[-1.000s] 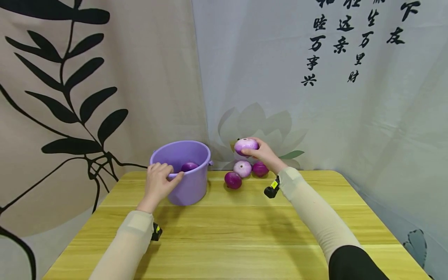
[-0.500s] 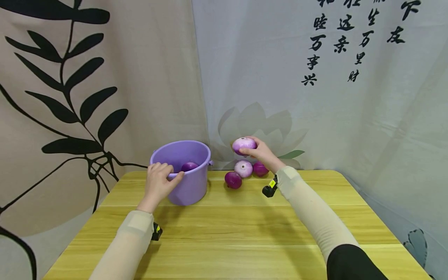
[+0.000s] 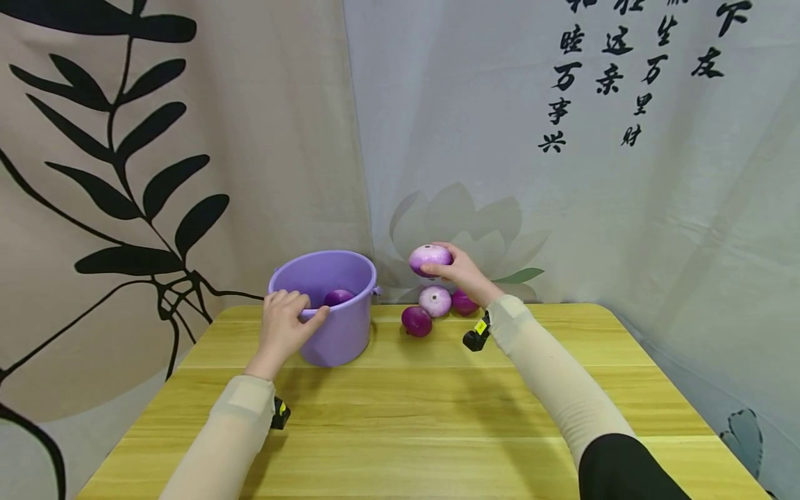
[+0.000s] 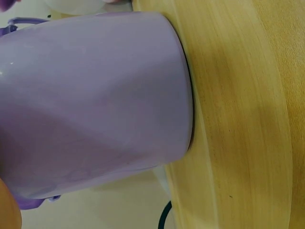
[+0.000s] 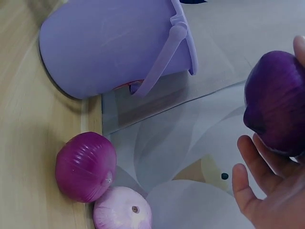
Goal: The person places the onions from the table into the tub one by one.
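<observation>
A purple bucket stands upright at the back left of the table, with one red onion visible inside. My left hand grips the bucket's near rim, thumb outside. In the air to the right of the bucket, my right hand holds a pale purple onion between thumb and fingers. Below it, a dark red onion, a paler onion and another dark one sit close together on the table. The right wrist view shows the held onion's dark underside.
The wooden table ends at the back against a hanging cloth printed with leaves, a lotus and characters. The bucket's handle hangs down on its right side.
My right hand has moved slightly left toward the bucket with the onion in its grip. The left hand and the bucket have stayed in place.
</observation>
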### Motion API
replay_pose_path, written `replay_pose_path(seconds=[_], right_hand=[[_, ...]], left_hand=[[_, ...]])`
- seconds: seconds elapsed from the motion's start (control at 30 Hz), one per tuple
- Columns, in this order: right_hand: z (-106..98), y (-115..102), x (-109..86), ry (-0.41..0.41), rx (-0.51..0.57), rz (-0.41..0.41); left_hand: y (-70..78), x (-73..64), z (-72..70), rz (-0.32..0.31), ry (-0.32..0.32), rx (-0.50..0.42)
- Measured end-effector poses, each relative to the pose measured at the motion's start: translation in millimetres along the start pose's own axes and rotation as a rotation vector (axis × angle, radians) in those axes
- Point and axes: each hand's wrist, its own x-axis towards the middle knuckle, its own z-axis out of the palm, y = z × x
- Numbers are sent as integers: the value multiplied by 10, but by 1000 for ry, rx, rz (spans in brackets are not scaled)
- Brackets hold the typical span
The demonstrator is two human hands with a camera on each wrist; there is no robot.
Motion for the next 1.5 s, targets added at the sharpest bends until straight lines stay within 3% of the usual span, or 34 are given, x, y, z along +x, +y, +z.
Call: replay_pose_path(seconds=[0.53,1.17,1.5], right_hand=[[158,-51,46,4,-8,-14],[339,-91,116,-30,-36,-13],[412,-140,144,-30,-39,-34]], left_hand=[[-14,-15,12,19,23,-4],[-15,-10,0,1,-11,12],[-25,-14,14,22,29,4]])
